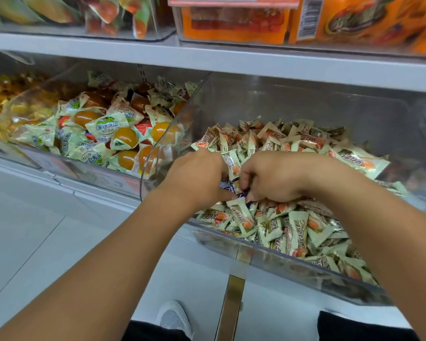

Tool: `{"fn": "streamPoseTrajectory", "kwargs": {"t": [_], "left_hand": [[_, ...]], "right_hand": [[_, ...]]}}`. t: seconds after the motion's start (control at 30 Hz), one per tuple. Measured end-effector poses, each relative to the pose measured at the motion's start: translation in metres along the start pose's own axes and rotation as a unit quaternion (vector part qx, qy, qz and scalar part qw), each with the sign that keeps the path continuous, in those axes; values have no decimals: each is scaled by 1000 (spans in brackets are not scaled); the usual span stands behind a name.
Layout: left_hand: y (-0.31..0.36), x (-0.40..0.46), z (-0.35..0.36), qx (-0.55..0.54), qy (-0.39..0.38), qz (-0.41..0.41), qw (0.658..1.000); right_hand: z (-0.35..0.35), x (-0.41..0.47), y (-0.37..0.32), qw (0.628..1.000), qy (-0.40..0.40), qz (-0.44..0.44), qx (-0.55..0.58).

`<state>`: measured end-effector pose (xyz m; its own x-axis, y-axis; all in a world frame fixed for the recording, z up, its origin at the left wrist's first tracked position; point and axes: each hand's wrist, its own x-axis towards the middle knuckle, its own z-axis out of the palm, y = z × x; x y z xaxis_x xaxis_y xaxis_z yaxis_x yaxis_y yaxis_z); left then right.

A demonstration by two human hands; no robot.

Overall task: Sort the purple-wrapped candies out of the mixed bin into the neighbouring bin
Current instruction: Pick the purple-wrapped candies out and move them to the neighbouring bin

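Note:
Both hands are down in the clear mixed bin (293, 264), which is heaped with pale green-wrapped candies (298, 232). My left hand (197, 175) has its fingers curled over purple-wrapped candies (228, 187) near the bin's left side. My right hand (273, 178) sits close beside it, fingers curled down, fingertips pinching at the same purple candies. Most of the purple wrappers are hidden under the fingers. The neighbouring bin (148, 166) on the left holds round orange jellies in green-and-white wrappers.
A grey shelf edge (231, 60) runs overhead, with orange packs and clear boxes above it. A further bin of yellow candies (0, 99) is at far left. Below lie a white floor, a brass strip (231, 306) and my shoe (174, 318).

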<state>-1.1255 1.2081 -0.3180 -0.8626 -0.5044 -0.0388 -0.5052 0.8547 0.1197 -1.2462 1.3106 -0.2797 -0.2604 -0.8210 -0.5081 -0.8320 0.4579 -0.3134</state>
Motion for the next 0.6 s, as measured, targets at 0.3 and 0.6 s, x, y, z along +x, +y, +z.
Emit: {"fn": "streamPoseTrajectory", "kwargs": {"t": [0.3,0.6], "left_hand": [[-3,-7,-12,-77,-16,-36,996],[-4,-29,-32,-156,29,-107,981]], "right_hand": [[19,14,-25,992,96,76,-30],[3,5,-21,985,144,83,46]]}}
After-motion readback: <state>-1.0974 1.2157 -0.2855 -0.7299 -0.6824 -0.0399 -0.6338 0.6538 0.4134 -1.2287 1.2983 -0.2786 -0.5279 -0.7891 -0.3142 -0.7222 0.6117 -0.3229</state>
